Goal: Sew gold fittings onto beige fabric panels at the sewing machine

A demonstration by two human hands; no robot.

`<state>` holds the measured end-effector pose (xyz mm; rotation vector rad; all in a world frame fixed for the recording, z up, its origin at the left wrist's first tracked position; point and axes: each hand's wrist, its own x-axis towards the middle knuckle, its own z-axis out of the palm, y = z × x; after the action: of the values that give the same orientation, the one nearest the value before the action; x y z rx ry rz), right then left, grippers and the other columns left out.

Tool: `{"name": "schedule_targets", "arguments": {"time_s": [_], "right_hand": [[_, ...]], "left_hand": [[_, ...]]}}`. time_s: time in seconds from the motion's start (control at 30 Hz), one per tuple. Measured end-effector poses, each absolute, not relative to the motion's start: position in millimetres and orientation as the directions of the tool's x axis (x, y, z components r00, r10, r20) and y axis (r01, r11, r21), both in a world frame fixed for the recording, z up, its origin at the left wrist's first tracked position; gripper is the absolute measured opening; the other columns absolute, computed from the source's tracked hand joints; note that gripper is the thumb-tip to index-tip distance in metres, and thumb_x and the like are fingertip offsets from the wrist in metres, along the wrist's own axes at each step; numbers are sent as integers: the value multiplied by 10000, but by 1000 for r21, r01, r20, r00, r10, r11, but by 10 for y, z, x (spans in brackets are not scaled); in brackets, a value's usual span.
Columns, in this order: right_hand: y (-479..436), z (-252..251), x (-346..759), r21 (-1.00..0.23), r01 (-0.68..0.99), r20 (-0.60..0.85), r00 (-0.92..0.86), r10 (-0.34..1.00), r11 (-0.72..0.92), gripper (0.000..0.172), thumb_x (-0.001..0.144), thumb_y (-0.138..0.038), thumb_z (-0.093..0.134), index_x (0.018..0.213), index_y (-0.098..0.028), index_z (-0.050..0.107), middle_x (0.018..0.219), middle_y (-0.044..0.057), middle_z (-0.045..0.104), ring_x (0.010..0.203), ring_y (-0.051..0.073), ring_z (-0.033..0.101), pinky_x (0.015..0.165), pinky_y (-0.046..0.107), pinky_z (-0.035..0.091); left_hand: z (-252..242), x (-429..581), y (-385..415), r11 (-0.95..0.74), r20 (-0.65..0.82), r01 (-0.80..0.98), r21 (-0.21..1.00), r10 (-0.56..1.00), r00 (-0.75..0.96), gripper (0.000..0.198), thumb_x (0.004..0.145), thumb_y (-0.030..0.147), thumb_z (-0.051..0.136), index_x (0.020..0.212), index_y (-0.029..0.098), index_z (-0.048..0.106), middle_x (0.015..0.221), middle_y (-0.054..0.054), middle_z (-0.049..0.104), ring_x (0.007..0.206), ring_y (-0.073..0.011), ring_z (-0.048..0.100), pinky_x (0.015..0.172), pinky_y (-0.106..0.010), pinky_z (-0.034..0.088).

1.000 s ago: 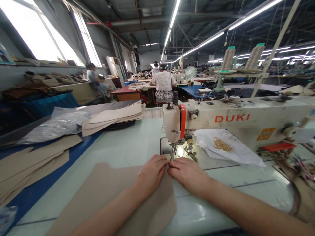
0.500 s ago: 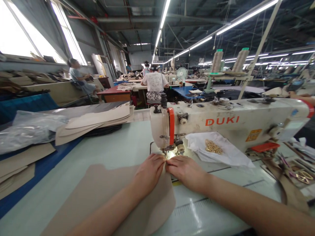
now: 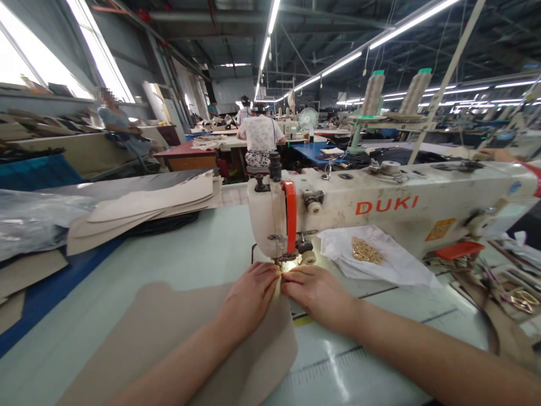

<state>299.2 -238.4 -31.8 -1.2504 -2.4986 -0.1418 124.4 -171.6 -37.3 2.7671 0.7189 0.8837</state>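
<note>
DUKI stands in orange capitals on the arm of my sewing machine (image 3: 386,206); the yellow sticker (image 3: 439,229) beside it is too small for me to read. My left hand (image 3: 249,296) and right hand (image 3: 316,293) sit just in front of the presser foot (image 3: 282,260), their fingers (image 3: 264,276) closed, almost meeting, pinching up an edge of the beige panel (image 3: 169,310). The panel lies on the pale green surface (image 3: 190,242) beneath my forearms, its edge near the needle area. Gold fittings (image 3: 366,251) rest on a white wrapper (image 3: 372,265) to my right.
</note>
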Motion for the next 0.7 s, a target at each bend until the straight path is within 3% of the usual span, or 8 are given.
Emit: {"name": "schedule_targets", "arguments": {"time_s": [0.7], "right_hand": [[-2360,-338,2969,-18,796,340,-564,752,605,96,892,-180,519,925,-147,603,1013,74,647,1003,188,559,913,306,416]], "left_hand": [[-359,1209,-1771,-871,480,446,207,488,729,247,884,176,416,961,166,651,975,-76,683,934,-187,603,856,-356,516]]}}
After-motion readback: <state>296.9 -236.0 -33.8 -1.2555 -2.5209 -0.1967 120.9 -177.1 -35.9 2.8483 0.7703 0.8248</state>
